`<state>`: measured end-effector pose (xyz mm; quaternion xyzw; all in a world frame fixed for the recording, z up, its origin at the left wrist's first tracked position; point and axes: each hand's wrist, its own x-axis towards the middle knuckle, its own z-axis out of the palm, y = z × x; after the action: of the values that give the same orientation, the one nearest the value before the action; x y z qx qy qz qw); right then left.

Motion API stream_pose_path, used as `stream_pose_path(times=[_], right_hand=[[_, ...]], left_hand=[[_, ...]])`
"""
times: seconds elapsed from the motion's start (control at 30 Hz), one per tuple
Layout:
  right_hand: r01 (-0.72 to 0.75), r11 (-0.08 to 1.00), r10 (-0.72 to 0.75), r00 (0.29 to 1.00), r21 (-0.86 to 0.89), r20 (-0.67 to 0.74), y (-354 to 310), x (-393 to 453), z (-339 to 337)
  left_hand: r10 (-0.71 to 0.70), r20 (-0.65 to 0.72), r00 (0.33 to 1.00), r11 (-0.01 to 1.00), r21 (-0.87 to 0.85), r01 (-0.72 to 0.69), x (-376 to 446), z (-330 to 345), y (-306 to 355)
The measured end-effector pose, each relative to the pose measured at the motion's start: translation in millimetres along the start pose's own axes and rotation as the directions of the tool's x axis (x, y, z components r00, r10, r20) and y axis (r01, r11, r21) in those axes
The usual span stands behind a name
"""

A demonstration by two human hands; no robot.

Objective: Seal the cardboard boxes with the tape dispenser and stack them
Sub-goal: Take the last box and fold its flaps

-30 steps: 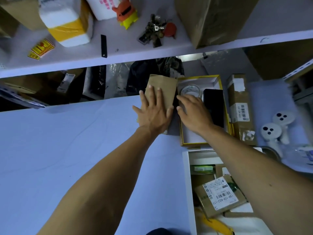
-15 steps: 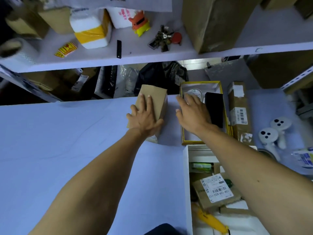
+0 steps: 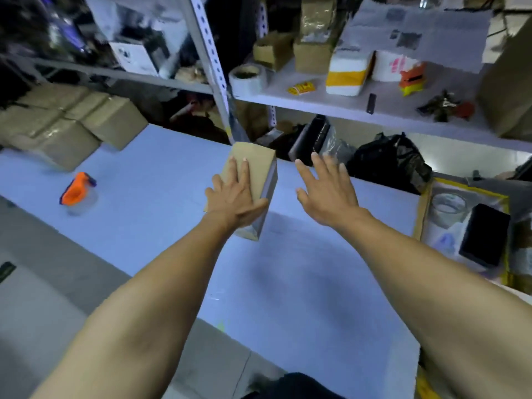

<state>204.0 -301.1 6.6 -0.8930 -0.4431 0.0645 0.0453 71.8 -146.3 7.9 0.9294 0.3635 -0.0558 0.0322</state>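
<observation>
A small brown cardboard box stands on the pale blue table near its far edge. My left hand lies flat on the box's top, fingers straight, thumb at its right side. My right hand hovers open to the right of the box, fingers spread, touching nothing. An orange tape dispenser lies on the table far to the left, apart from both hands. A stack of larger cardboard boxes sits at the table's far left corner.
A yellow-rimmed tray at the right holds a roll of clear tape and a black phone-like slab. A shelf above the table carries parcels and small items. A metal rack post rises behind the box.
The view has swung left, bringing the tape dispenser and stacked boxes into sight. My right hand has left the yellow tray and now hovers beside the box; my left hand stays on the box.
</observation>
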Motion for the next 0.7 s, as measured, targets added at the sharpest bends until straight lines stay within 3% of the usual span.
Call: stream_pose_path(times=[0.2, 0.4, 0.7], right_hand=[[0.192, 0.979, -0.194, 0.981, -0.063, -0.019, -136, -1, 4], [0.305, 0.946, -0.308, 0.951, -0.107, -0.019, -249, 8, 16], [0.405, 0.904, -0.411, 0.911, -0.135, -0.016, -371, 77, 40]], left_hand=[[-0.180, 0.025, 0.983, 0.979, -0.093, 0.182, -63, -9, -128], [-0.262, -0.018, 0.965, 0.955, -0.149, 0.257, -102, -19, -236], [-0.368, -0.046, 0.929, 0.917, -0.182, 0.354, -69, -12, -360]])
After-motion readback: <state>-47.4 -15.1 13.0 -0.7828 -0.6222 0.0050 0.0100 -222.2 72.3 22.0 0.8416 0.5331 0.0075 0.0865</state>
